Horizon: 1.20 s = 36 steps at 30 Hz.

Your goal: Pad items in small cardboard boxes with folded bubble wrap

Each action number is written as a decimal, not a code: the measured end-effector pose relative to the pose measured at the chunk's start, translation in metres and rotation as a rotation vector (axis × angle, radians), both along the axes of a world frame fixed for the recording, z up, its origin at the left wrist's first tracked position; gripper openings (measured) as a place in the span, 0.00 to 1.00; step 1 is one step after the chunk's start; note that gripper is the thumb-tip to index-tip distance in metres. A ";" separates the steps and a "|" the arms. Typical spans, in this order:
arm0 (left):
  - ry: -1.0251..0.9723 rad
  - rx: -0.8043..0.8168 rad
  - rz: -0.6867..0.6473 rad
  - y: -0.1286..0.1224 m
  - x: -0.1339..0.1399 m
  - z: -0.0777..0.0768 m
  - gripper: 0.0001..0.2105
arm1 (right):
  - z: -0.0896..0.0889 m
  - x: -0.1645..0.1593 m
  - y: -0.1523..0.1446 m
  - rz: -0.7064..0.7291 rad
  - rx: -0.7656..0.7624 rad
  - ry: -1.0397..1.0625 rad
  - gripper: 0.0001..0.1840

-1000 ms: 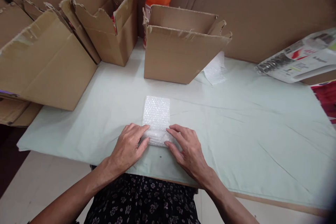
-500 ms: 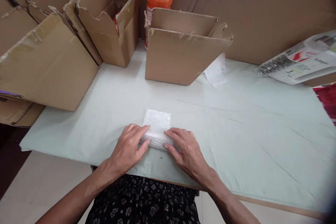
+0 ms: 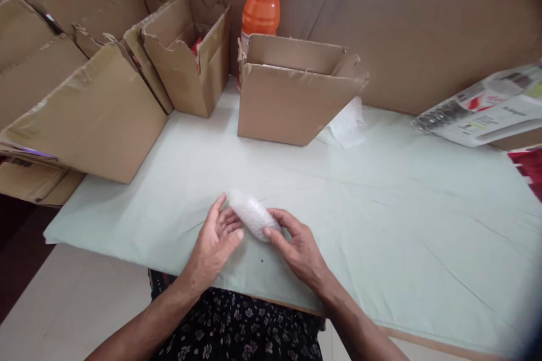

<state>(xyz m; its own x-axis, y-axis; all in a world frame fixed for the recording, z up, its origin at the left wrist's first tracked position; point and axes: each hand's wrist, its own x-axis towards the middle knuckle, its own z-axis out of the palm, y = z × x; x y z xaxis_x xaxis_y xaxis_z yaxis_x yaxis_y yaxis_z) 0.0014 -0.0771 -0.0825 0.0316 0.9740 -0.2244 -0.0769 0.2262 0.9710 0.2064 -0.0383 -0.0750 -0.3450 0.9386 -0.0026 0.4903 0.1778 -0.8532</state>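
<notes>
Into the lower centre of the frame: a bubbly, whitish roll (image 3: 253, 215), slanting from upper left down to lower right, over the cloth-covered counter (image 3: 393, 254). Hard to tell whether touching the cloth or raised just off it. And at the lower-right end, the right hand (image 3: 302, 248), pinching, with thumb to the near side and fingers round towards the far side! Opposite, the left hand (image 3: 214, 245), spread, palm turned towards the roll, thumb apart from the fingers, fingertips just beside the upper-left end. In contact or not? Impossible to say from here.

Now for good handling. Best to press the outer layer down with the right thumb, firmly enough to stop any springing loose, yet gently enough to spare the bubbles. Worth cupping the left fingers round the upper-left end too, for even support, so as not to let the layers creep sideways into a cone. Turn slowly, ends level, loose edge in sight.

Up at top centre, a box (image 3: 292, 104), with an orange bottle (image 3: 261, 8) behind; just right of that, a white sheet (image 3: 349, 124). Over in the upper left, more boxes (image 3: 97, 118). Wise to work well short of them.
</notes>
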 end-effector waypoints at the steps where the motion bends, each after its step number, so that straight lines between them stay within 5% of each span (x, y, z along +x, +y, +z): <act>1: -0.027 -0.021 -0.015 0.001 0.004 0.001 0.38 | 0.002 0.000 -0.003 0.034 -0.026 0.026 0.14; 4: 0.047 -0.010 -0.024 0.004 0.013 0.008 0.37 | 0.009 0.008 -0.008 0.062 0.044 0.029 0.16; 8: 0.210 0.087 -0.193 0.003 0.020 0.014 0.38 | 0.021 0.024 -0.004 0.080 0.005 0.071 0.36; 11: 0.208 0.159 -0.310 0.003 0.025 0.013 0.40 | 0.030 0.026 0.003 0.127 -0.062 0.071 0.24; 14: 0.208 0.148 -0.263 0.004 0.028 0.004 0.42 | 0.034 0.024 0.010 0.054 -0.032 0.063 0.09; 19: 0.311 0.032 -0.312 0.012 0.027 -0.010 0.41 | 0.034 0.032 0.022 0.012 -0.019 0.041 0.10; 23: 0.379 0.143 -0.390 0.036 0.016 0.003 0.37 | 0.045 0.045 0.038 0.125 -0.026 -0.021 0.11; 25: 0.461 0.341 -0.355 0.060 0.005 0.023 0.32 | 0.060 0.057 0.052 0.113 0.036 -0.048 0.08; 31: 0.837 0.969 0.169 0.166 -0.019 0.100 0.23 | 0.141 0.082 0.115 -0.272 0.584 -0.023 0.13; 33: 0.867 1.015 0.221 0.198 -0.016 0.108 0.22 | 0.169 0.073 0.145 -0.349 0.751 -0.012 0.12; 36: 0.839 1.017 0.239 0.228 -0.009 0.103 0.15 | 0.195 0.045 0.200 -0.189 0.875 -0.016 0.09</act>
<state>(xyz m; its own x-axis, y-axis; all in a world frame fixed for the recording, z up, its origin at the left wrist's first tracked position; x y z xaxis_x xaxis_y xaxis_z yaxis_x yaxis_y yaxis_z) -0.0076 0.1505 0.0205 0.0486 0.6808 0.7308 0.6851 -0.5552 0.4716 0.2517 0.1614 0.1198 -0.1906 0.6481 0.7373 0.5883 0.6767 -0.4427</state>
